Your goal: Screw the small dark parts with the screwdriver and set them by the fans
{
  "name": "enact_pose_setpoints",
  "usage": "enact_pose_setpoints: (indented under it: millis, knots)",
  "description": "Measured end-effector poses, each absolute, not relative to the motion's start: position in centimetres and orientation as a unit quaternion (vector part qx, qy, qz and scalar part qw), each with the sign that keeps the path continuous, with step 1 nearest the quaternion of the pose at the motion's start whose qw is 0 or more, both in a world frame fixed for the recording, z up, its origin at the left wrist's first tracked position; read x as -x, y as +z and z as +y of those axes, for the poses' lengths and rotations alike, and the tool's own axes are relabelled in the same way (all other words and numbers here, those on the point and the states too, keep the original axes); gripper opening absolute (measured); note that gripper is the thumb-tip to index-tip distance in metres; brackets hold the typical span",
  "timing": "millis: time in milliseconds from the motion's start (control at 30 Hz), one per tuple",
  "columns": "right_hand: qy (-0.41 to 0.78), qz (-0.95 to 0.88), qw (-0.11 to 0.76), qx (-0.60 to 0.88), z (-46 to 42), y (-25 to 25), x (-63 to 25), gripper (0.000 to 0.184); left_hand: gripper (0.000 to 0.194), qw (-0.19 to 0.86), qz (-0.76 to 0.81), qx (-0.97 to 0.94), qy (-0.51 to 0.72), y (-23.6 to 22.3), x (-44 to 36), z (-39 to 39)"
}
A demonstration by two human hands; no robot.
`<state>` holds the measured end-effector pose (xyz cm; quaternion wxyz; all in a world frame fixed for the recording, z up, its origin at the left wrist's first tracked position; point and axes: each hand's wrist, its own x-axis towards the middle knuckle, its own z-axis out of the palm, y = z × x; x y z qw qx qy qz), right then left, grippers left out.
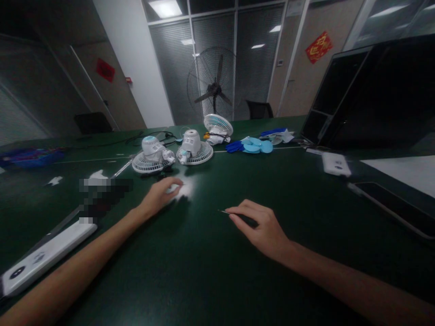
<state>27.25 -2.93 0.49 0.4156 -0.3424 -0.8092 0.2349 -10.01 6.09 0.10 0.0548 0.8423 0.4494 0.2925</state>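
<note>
Three white fans [192,142] lie on the desk [190,271] beyond the left hand [163,192]; whether its curled fingers grip anything, I cannot tell. The right hand [261,224] pinches a slim tool [222,211] between its fingers over mid-desk.

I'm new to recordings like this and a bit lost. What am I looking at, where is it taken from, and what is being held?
There is no machine here, just a person's two bare hands. The single picture comes from a camera worn on that person's head, looking forward and down. The right hand pinches a thin, pointed item, too small to identify. The left hand hovers with its fingertips close together; whether it holds anything is unclear. On the dark green table lie three small white fan heads, a pale blue bladed piece and a dark phone-like slab.
</note>
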Motion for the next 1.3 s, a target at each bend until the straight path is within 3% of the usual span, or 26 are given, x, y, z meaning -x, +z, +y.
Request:
enact_pose_setpoints:
  millis: [100, 233, 733, 967, 1100, 1300]
  knots:
    - [0.236, -0.809, 0.417, 0.340, -3.0, 0.5, -27.2, 0.022, 0.030, -0.010, 0.561, -0.749, 0.353, -0.3, 15.5, 8.6]
    - [0.249, -0.810, 0.411, 0.336, -3.0, 0.5, -27.2, 0.023, 0.035, -0.012, 0.601, -0.711, 0.365, -0.7, 18.8, 9.7]
    - [0.256, -0.818, 0.393, 0.334, -2.9, 0.3, -27.4, 0.023, 0.038, 0.021, 0.615, -0.717, 0.326, -1.2, 18.8, 10.9]
    - [0.252, -0.817, 0.396, 0.334, -2.9, 0.5, -27.3, 0.023, 0.050, 0.023, 0.595, -0.746, 0.298, -1.3, 18.6, 11.1]
    - [0.246, -0.821, 0.385, 0.342, -2.9, 0.5, -27.2, 0.022, 0.052, 0.074, 0.573, -0.762, 0.292, -1.0, 16.2, 10.3]
    - [0.236, -0.840, 0.342, 0.349, -2.7, 0.1, -27.2, 0.021, 0.045, 0.209, 0.455, -0.830, 0.244, -0.1, 6.6, 5.2]
